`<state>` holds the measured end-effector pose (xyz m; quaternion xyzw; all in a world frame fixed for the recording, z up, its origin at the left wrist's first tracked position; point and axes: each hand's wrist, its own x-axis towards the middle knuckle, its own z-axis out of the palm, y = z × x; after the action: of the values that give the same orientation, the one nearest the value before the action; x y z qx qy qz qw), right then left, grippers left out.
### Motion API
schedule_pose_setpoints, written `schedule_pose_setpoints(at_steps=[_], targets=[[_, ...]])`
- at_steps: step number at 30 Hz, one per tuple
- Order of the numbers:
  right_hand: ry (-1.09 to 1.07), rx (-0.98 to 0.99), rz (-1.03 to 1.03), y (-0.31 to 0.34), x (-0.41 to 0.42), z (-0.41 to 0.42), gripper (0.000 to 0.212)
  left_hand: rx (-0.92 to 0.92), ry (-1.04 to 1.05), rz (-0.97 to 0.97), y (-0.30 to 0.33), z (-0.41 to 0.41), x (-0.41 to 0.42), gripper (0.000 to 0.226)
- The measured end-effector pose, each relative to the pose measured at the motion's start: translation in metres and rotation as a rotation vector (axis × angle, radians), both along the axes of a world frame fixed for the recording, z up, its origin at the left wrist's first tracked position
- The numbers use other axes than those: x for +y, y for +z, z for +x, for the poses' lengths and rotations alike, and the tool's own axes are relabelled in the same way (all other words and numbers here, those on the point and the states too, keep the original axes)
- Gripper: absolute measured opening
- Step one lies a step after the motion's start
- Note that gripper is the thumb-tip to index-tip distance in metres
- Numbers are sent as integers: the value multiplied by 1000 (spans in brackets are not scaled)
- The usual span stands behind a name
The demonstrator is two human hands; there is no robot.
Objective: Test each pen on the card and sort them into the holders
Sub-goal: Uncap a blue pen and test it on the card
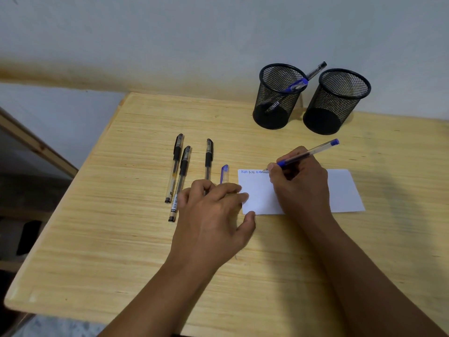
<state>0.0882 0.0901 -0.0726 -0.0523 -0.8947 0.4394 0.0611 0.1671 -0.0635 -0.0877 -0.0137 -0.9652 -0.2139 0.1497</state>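
Card: laid flat on the bench, so it can be written on.
Right hand: clamped round the blue pen, tip pressed to the card's top left corner, where blue scribbles are seen.
Left hand: fingers spread loosely, the card's left edge being pinned steady.
Cap: set just left of the card.
Black pens: three, left of the card, untested.
Holders: beyond the card; tested pens are kept in the left one.

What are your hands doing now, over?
Right hand writing with blue pen on card. Left hand steadies card. Three black pens waiting. Nothing blocking.
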Motion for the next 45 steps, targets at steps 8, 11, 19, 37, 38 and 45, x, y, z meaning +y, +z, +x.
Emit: schedule_pose_setpoints(at_steps=[8, 11, 19, 37, 38, 45], targets=[[28, 7, -5, 1, 2, -1, 12, -19, 5, -16, 1, 0, 0, 32], [-4, 16, -83, 1, 5, -1, 10, -19, 10, -22, 1, -1, 1, 33], [-121, 35, -264, 7, 15, 2, 17, -45, 61, -77, 4, 3, 4, 32], [1, 65, -514, 53, 55, 68, 6, 75, 34, 3, 16, -4, -8, 28], [15, 65, -539, 55, 56, 71, 6, 84, 53, -33, 17, -12, -12, 26], [65, 59, -693, 59, 61, 94, 9, -238, -82, -291, 49, -49, -35, 42]])
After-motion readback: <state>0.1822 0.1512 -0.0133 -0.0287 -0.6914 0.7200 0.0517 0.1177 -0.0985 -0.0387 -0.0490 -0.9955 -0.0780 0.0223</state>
